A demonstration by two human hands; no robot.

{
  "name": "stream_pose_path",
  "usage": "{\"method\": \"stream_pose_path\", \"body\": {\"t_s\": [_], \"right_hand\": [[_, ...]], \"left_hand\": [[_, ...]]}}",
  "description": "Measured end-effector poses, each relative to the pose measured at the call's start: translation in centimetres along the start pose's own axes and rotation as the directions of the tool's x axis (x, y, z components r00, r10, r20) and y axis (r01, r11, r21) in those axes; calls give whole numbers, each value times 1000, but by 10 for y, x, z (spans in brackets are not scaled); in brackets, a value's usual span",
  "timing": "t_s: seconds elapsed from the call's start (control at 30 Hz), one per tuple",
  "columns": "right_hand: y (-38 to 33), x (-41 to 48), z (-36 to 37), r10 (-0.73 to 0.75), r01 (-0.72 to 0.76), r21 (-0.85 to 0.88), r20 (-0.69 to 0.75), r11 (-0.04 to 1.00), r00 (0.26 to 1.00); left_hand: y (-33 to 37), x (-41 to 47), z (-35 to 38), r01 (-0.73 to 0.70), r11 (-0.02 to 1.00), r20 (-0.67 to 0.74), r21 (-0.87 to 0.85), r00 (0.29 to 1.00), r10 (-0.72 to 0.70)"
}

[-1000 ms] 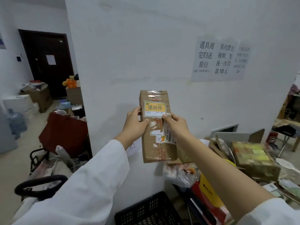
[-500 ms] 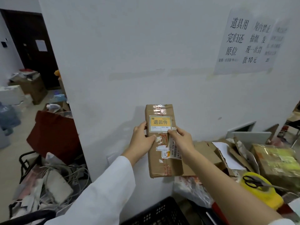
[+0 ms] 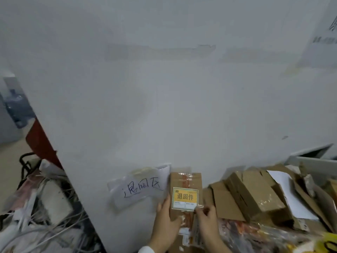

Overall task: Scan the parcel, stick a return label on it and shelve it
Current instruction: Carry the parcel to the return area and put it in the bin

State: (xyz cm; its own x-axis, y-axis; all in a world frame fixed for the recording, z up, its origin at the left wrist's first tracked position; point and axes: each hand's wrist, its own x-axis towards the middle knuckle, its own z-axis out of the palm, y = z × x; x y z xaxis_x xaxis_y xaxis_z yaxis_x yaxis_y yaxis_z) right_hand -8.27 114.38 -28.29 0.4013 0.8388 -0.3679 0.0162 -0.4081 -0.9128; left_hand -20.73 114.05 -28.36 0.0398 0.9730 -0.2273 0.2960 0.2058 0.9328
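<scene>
A brown cardboard parcel with clear tape stands upright against the white wall, low in the head view. A yellow return label with black characters is stuck on its front. My left hand grips the parcel's left edge. My right hand holds its right side, fingertips at the label's lower right corner. To the left of the parcel, a taped white paper sign with handwritten characters hangs on the wall.
Flattened and whole cardboard boxes pile up right of the parcel, with a white sheet among them. A tangle of white cables lies at lower left beside a red panel. A yellow object shows at bottom right.
Both hands have lowered the parcel down toward the pile by the wall. The view has moved closer to the wall and blurred, and the handwritten sign has come into sight.
</scene>
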Motion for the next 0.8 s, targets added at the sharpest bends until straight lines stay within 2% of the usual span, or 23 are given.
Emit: {"method": "stream_pose_path", "body": {"t_s": [0.13, 0.33, 0.43, 0.7, 0.8], "right_hand": [[26, 23, 7, 0, 0, 9, 5, 1000, 1000], [74, 36, 13, -72, 72, 26, 1, 997, 997], [109, 40, 12, -51, 51, 2, 10, 999, 999], [209, 54, 21, 130, -125, -69, 69, 990, 989], [266, 44, 28, 247, -240, -99, 70, 966, 966]], "left_hand": [[-26, 15, 17, 24, 999, 13, -32, 1000, -24], [-64, 29, 39, 30, 999, -74, -35, 997, -33], [-90, 24, 53, 43, 999, -70, -5, 997, -43], [-193, 21, 83, 183, 983, -49, -15, 982, -183], [-252, 18, 99, 270, 962, -32, -42, 962, -271]]}}
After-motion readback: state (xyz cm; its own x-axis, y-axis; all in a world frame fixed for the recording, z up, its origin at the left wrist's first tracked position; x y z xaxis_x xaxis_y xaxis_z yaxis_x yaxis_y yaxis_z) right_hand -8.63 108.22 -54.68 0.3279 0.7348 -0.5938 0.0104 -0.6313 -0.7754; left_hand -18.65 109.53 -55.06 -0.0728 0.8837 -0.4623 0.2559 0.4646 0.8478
